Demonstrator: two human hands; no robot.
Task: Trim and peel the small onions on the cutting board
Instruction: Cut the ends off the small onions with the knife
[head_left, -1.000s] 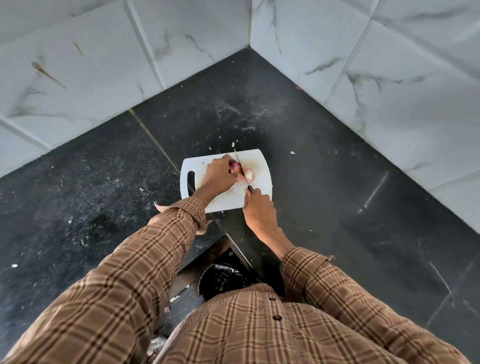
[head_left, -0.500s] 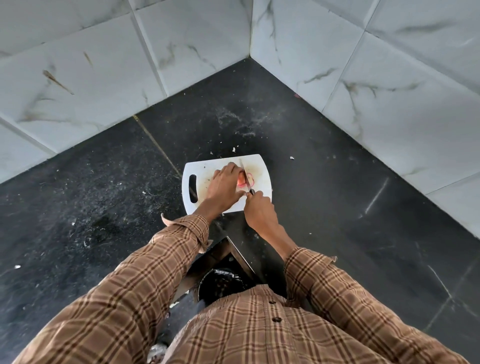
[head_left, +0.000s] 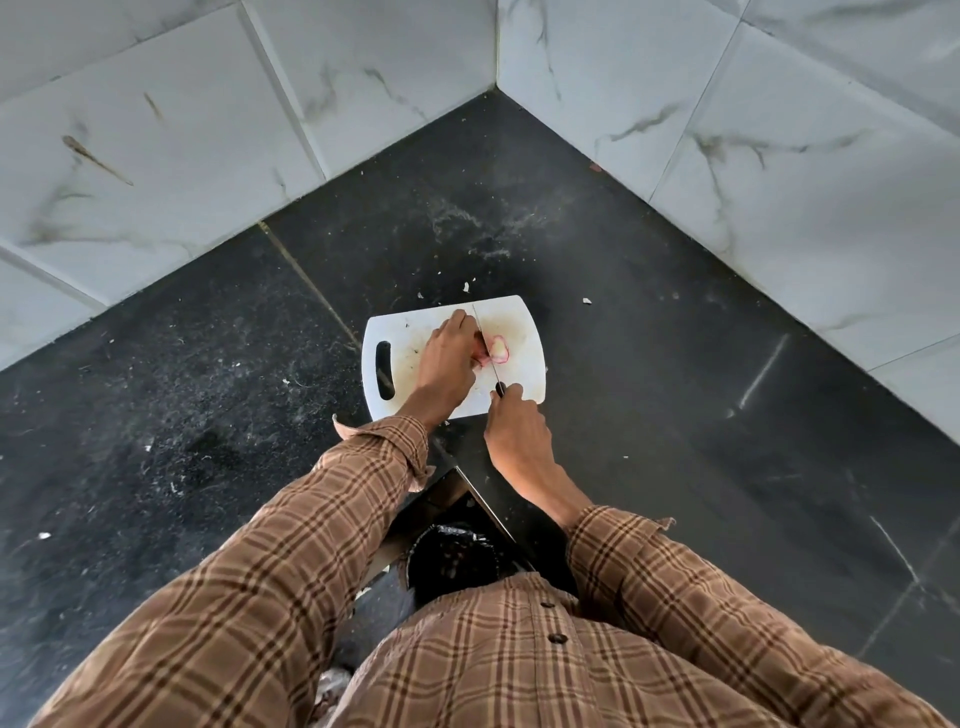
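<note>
A white cutting board (head_left: 519, 374) with a slot handle at its left end lies on a black stone counter (head_left: 675, 415) that runs into a corner of white marble-look wall tiles (head_left: 779, 156). No brand, label or writing can be read on the board, the knife or the tiles. The left hand (head_left: 447, 358) lies palm down on the middle of the board, its fingers bent over a small pink onion piece (head_left: 480, 356) and holding it against the board; most of that piece is hidden under the fingers. Just to the right of it, touching the blade's right side or very near it, lies a cut onion half (head_left: 500, 348) with a pale centre and a pink rim, face up on the board. The knife (head_left: 485, 348) runs from near to far between the two pieces, its thin blade tip reaching the far edge of the board. The right hand (head_left: 517, 431) sits at the near edge of the board with its fingers wrapped tightly round the dark handle of the knife. Both arms wear brown plaid sleeves (head_left: 322, 519). Small white scraps (head_left: 466, 286) of peel lie scattered on the counter beyond the board's far edge. Near the person's body, below the counter's near corner, a round dark bin (head_left: 452, 558) holds some pale bits.
</note>
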